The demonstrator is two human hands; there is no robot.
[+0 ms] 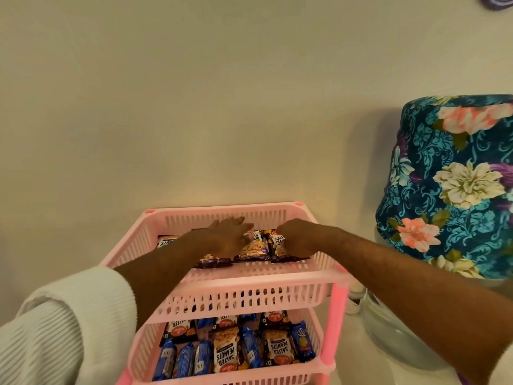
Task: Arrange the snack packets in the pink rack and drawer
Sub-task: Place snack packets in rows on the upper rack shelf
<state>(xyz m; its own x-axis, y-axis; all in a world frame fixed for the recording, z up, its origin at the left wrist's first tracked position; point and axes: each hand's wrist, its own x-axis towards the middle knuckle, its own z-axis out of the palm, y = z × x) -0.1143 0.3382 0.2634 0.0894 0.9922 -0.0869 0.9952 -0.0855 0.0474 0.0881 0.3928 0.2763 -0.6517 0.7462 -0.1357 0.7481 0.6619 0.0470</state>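
A floral cloth cover (449,184) drapes a water dispenser (394,329)

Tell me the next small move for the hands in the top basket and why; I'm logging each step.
Probably press the peanut packets flat into one row. Both the left hand and the right hand already rest on them in the pink rack's top basket, and the packets overlap unevenly, unlike the tidier lower tier.

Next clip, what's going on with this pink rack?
A person is lining up salted peanut packets in the top basket of the pink rack. The left hand lies flat on the row; the right hand grips the rightmost packet. The lower basket already holds peanut and blue snack packets.
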